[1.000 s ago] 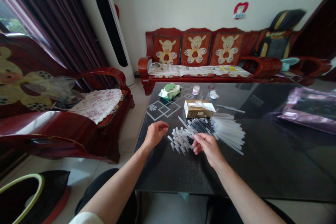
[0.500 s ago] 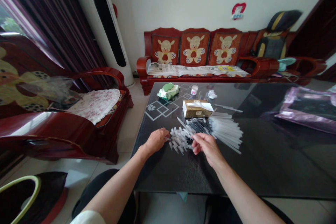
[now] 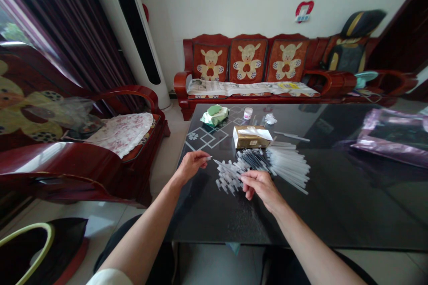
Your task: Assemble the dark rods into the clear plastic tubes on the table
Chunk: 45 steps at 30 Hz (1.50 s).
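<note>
My left hand pinches a small whitish pen cap between thumb and fingers, just above the table. Closed on a slim pale pen, my right hand points the pen's narrow tip left toward the cap; a small gap separates the two. Below the pen lies a heap of short translucent caps. Behind it are thin dark-looking sticks like pen refills, and to their right a fanned bundle of long translucent tubes.
A gold tissue box stands behind the bundles. Farther back are a green wipes pack, a small white jar and crumpled tissue. A purple plastic package lies on the dark table at right.
My left hand has moved up and away from the cap heap, bringing the cap along. In my right hand the pen has tipped lower and toward the left.
</note>
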Tool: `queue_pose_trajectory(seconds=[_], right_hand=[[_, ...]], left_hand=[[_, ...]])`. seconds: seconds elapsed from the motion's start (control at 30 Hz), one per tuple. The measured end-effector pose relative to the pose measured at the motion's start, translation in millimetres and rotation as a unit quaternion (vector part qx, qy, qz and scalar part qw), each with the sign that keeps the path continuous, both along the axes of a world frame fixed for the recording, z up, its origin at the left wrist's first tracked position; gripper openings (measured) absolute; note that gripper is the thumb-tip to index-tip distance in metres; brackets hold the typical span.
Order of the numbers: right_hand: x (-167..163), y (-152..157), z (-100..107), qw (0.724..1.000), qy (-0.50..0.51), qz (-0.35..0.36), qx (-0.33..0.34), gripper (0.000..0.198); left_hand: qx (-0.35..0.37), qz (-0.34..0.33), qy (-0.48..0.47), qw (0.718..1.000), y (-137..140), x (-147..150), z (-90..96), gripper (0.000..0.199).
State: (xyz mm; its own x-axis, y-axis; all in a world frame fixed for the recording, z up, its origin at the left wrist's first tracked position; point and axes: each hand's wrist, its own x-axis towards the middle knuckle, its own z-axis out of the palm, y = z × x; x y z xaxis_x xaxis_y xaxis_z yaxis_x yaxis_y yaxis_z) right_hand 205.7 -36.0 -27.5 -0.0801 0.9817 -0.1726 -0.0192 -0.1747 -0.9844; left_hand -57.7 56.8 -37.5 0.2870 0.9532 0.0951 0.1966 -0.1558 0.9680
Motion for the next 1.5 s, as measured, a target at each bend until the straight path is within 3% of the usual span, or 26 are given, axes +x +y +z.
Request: queue_pose_trajectory(seconds=[0.6, 0.77, 0.97, 1.27, 1.5], right_hand=[[-1.5, 0.2, 0.8, 0.999, -0.037, 0.009, -0.010, 0.031], [-1.4, 0.4, -0.3, 1.000, -0.029, 0.007, -0.007, 0.032], [-1.9, 0.3, 2.5, 1.000, -0.010, 0.003, 0.003, 0.034], [-2.3, -0.5, 3.7, 1.000, -0.019, 0.010, 0.005, 0.033], [-2.7, -1.1, 5.3, 1.000, -0.023, 0.012, 0.002, 0.032]], left_hand=[[0.035, -0.055, 0.086, 0.994, -7.1, 7.0, 8.7, 0.024], [0.013, -0.056, 0.039, 0.998, -11.2, 11.3, 15.2, 0.025], [-0.063, -0.019, -0.092, 0.994, -18.7, 15.2, 26.1, 0.045], [-0.087, 0.034, -0.031, 0.995, -15.1, 17.8, 18.2, 0.040], [-0.115, 0.019, -0.109, 0.987, -18.7, 18.7, 20.2, 0.034]])
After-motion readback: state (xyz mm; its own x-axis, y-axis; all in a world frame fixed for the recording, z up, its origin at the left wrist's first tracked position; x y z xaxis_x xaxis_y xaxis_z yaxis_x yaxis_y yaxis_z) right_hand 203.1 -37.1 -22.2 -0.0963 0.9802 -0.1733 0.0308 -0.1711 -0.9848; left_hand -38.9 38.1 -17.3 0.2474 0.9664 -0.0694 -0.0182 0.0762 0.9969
